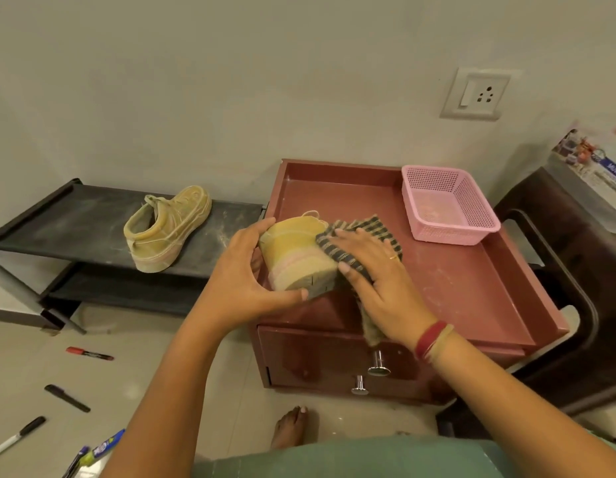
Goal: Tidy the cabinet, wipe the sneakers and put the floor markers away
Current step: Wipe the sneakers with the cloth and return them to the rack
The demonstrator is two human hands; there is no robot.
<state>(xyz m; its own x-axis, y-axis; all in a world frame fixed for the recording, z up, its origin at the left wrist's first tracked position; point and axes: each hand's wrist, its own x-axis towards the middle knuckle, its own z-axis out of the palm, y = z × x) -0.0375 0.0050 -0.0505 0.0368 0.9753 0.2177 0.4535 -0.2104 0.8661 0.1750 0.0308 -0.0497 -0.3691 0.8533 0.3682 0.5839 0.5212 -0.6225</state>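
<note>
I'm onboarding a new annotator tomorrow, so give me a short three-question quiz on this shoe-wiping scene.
1. True or false: the left hand grips the heel end of a yellow suede sneaker.
2. Where is the second tan sneaker? A. in a pink basket B. on the black shoe rack C. on the floor
3. Fill in: the right hand presses a dark striped ___ against the held sneaker.
Key: 1 true; 2 B; 3 cloth.
</note>
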